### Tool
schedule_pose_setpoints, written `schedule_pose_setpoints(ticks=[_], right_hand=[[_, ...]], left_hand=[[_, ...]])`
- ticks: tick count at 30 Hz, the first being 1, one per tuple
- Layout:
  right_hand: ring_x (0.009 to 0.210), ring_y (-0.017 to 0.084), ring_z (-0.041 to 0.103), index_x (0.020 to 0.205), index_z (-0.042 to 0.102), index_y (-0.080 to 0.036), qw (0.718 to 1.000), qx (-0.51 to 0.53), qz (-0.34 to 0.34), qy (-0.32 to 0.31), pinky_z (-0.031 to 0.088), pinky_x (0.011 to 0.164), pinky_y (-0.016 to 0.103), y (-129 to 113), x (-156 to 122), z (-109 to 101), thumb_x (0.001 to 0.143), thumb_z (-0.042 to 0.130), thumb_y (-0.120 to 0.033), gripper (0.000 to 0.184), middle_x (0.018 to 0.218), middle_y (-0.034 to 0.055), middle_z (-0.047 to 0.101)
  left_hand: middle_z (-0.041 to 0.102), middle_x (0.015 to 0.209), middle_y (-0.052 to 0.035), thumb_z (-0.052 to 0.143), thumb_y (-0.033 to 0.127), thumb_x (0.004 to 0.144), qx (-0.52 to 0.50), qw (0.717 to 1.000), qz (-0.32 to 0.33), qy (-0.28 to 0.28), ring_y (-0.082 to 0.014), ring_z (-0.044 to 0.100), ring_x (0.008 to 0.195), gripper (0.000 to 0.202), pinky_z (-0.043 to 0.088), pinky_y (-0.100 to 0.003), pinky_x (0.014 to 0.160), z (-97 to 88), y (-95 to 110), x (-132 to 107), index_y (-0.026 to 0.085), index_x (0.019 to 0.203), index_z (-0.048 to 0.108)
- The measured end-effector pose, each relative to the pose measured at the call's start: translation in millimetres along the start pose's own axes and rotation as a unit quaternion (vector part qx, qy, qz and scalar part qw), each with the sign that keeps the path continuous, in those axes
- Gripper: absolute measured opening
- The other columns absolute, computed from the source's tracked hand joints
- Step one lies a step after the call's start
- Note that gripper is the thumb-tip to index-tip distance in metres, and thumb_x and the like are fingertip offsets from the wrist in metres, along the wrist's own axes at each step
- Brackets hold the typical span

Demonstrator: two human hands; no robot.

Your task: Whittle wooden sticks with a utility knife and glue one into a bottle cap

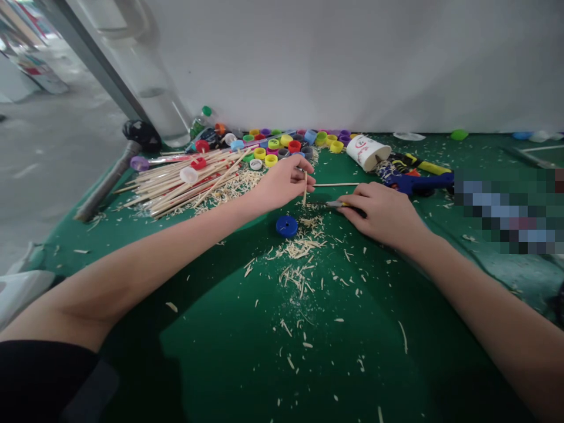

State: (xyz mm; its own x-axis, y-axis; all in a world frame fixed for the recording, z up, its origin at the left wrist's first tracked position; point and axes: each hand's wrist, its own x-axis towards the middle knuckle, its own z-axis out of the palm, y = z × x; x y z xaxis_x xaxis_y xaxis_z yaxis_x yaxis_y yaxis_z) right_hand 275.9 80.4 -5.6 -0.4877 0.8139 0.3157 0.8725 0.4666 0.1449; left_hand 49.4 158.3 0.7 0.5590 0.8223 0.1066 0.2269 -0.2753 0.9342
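Observation:
Near the middle of the green table (pixel 229 352), my left hand (pixel 286 181) pinches a short wooden stick (pixel 305 191) that points downward. My right hand (pixel 383 211) is closed round a utility knife (pixel 337 204); its blade end juts out to the left, apart from the stick, and most of its handle is hidden in the palm. Between and behind the hands lies a thin wooden stick (pixel 337 185). A blue bottle cap (pixel 286 226) with a small hole in its centre rests below my left hand. Wood shavings (pixel 304 247) are scattered beside it.
A bundle of wooden sticks (pixel 176 182) lies at the left, with many coloured bottle caps (pixel 273 144) behind. A paper cup (pixel 368 151) lies tipped over, near a blue glue gun (pixel 414 182) and yellow-handled pliers (pixel 425 164). A white wall (pixel 352 59) stands behind the table.

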Motion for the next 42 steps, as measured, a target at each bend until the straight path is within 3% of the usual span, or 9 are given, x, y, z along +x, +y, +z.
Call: schedule_pose_setpoints(ticks=[4, 8, 14, 20, 29, 42], right_hand=[[0.077, 0.019, 0.053, 0.102, 0.072, -0.019, 1.0, 0.003, 0.003, 0.008, 0.03, 0.057, 0.03, -2, 0, 0, 0.095, 0.045, -0.037, 0.033, 0.084, 0.0073, 0.065], [0.075, 0.019, 0.052, 0.101, 0.072, -0.019, 1.0, 0.002, 0.009, 0.028, 0.031, 0.059, 0.03, -5, 1, 0, 0.095, 0.045, -0.037, 0.033, 0.083, 0.0067, 0.064], [0.074, 0.019, 0.05, 0.101, 0.072, -0.018, 0.999, -0.01, 0.011, 0.04, 0.031, 0.061, 0.031, -13, 3, 2, 0.096, 0.043, -0.038, 0.035, 0.082, 0.0067, 0.063], [0.073, 0.018, 0.047, 0.1, 0.072, -0.019, 0.999, -0.013, 0.016, 0.028, 0.03, 0.06, 0.03, -15, 5, 4, 0.096, 0.043, -0.038, 0.035, 0.081, 0.0064, 0.061], [0.075, 0.019, 0.047, 0.102, 0.07, -0.021, 1.0, -0.016, 0.01, -0.021, 0.028, 0.058, 0.03, -13, 9, 1, 0.095, 0.041, -0.038, 0.034, 0.083, 0.0067, 0.058], [0.073, 0.019, 0.047, 0.098, 0.07, -0.021, 0.999, -0.022, 0.012, -0.027, 0.027, 0.058, 0.029, -15, 14, 1, 0.095, 0.043, -0.036, 0.031, 0.082, 0.0057, 0.059]], left_hand=[[0.068, 0.091, -0.0049, 0.051, 0.013, 0.085, 0.03, 0.999, 0.028, -0.001, -0.0123, 0.068, 0.081, 0.013, 0.057, -0.025, 0.071, -1.6, -1, 0, 0.019, 0.096, 0.052], [0.069, 0.08, -0.0021, 0.056, 0.022, 0.085, 0.087, 0.994, 0.063, -0.003, -0.0121, 0.068, 0.077, 0.01, 0.055, -0.025, 0.069, -4.4, 2, -2, 0.019, 0.094, 0.055], [0.07, 0.074, -0.0016, 0.061, 0.021, 0.08, 0.133, 0.988, 0.073, 0.03, -0.0116, 0.067, 0.071, 0.009, 0.052, -0.024, 0.064, -3.2, 6, -4, 0.018, 0.087, 0.055], [0.069, 0.071, -0.0012, 0.057, 0.018, 0.083, 0.123, 0.99, 0.064, 0.006, -0.0109, 0.067, 0.071, 0.001, 0.054, -0.024, 0.068, -1.6, 8, -3, 0.018, 0.082, 0.056], [0.072, 0.082, -0.0052, 0.051, 0.014, 0.085, 0.114, 0.992, 0.057, -0.016, -0.0158, 0.069, 0.087, 0.009, 0.057, -0.027, 0.075, 0.5, 13, -6, 0.017, 0.089, 0.059], [0.071, 0.093, -0.0059, 0.043, 0.011, 0.087, 0.097, 0.993, 0.056, -0.031, -0.0121, 0.068, 0.089, 0.017, 0.056, -0.025, 0.078, 5.7, 13, -7, 0.017, 0.096, 0.057]])
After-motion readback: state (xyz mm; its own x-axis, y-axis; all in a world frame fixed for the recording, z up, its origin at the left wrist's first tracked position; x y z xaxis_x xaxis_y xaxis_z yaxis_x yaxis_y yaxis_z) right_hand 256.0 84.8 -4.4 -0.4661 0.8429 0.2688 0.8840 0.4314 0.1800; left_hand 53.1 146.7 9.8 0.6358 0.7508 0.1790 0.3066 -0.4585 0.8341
